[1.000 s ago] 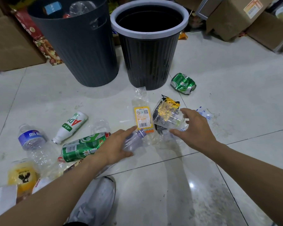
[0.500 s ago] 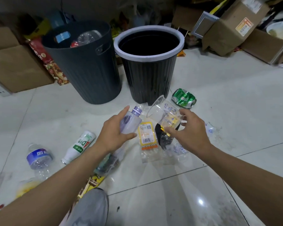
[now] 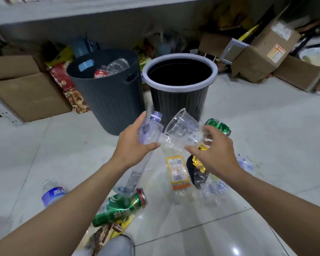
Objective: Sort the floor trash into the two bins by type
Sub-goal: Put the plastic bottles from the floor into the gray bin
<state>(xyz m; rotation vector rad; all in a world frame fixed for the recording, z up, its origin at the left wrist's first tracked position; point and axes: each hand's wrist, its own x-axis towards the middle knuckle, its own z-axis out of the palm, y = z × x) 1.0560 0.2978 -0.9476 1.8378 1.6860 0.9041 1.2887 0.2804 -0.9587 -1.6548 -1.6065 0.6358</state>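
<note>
My left hand [image 3: 133, 145] grips a clear bottle [image 3: 151, 130]; my right hand [image 3: 216, 156] pinches a clear cup [image 3: 185, 126], both held above the floor [image 3: 266, 130], before the bins. Both look plastic, so I should let go only over the grey bin [image 3: 109, 104] holding bottles, not the pale-rimmed bin [image 3: 179, 85].

left hand [image 3: 135, 145] raised with clear bottle [image 3: 151, 130], right hand [image 3: 217, 156] raised with plastic cup [image 3: 183, 127]

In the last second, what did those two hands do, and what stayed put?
The left hand closed round the clear bottle and lifted it, neck up; the right hand raised the clear cup it already held. The grey bin, the white-rimmed bin, the crushed green can, the green can by the knee and the yellow-labelled wrapper stayed put.
</note>
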